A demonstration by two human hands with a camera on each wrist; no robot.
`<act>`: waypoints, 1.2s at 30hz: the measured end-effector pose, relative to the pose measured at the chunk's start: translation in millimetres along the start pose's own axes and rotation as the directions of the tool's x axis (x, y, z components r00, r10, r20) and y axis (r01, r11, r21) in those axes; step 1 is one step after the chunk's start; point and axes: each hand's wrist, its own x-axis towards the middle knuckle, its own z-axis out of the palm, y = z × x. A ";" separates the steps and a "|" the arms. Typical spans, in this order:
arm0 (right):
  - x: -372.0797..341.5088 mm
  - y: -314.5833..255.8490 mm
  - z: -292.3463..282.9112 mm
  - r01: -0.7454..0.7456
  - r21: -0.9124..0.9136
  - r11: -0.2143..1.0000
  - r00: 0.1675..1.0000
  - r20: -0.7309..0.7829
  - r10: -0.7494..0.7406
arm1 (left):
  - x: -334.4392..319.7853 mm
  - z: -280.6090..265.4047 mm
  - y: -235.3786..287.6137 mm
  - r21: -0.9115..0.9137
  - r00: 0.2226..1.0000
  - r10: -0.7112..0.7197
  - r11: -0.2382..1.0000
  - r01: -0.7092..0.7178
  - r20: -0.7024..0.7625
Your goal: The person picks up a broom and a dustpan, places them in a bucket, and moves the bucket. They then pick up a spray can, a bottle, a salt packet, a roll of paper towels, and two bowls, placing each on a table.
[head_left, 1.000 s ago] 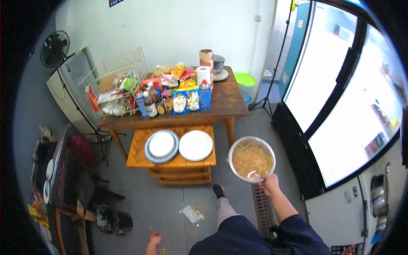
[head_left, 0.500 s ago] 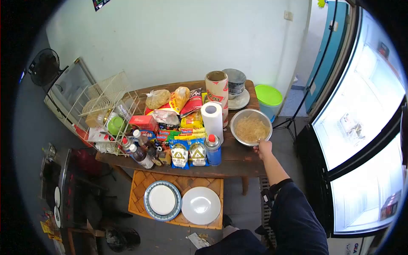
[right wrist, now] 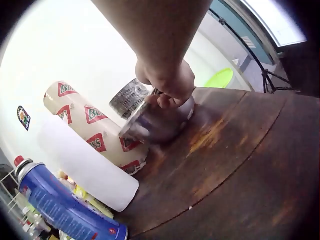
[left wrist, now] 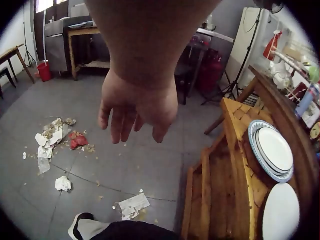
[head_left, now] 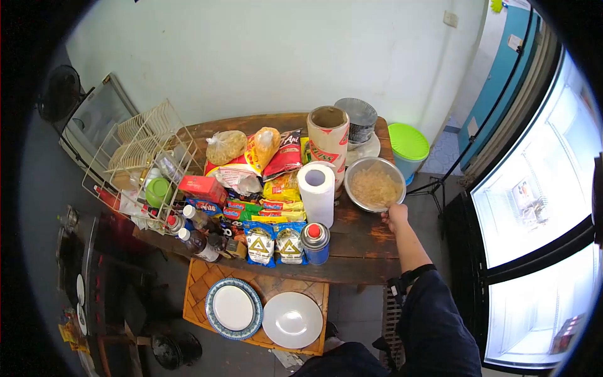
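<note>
My right hand [head_left: 395, 217] grips the near rim of a metal bowl [head_left: 358, 202], which holds a pale brown, shredded-looking food. The bowl is at the right end of the wooden table [head_left: 352, 248], its underside close over the boards in the right wrist view. Just left of it stand a tall printed roll [right wrist: 92, 127] and a white paper towel roll [head_left: 316, 196]. Outside the head view, my left hand [left wrist: 137, 107] hangs over the floor with fingers loosely extended and nothing in them.
Food packets, bottles and a blue gas canister [head_left: 315, 244] crowd the table's left and middle. A wire dish rack [head_left: 141, 157] stands at the left end. Below, plates [head_left: 233, 308] lie on a low woven-top stand [head_left: 195, 295]. Scraps [left wrist: 50, 140] litter the floor.
My right hand has carried the bowl from above the floor over to the table's right end, beside the rolls. The head view has moved closer to the table, and my left hand has left it.
</note>
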 end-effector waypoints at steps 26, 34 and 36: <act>-174.2 268.4 -113.4 0.704 -0.599 0.381 0.596 0.791 0.141 | -342.1 136.9 -346.0 0.000 0.879 -0.364 0.924 0.383 0.309; -383.2 404.6 -52.5 0.892 -0.452 0.000 0.259 0.513 0.818 | -545.1 291.9 -452.5 -0.360 0.642 -0.693 0.536 0.763 0.329; -416.3 414.1 -35.1 0.922 -0.378 -0.083 0.266 0.462 0.846 | -607.6 290.0 -439.7 -0.410 0.544 -0.736 0.387 0.826 0.402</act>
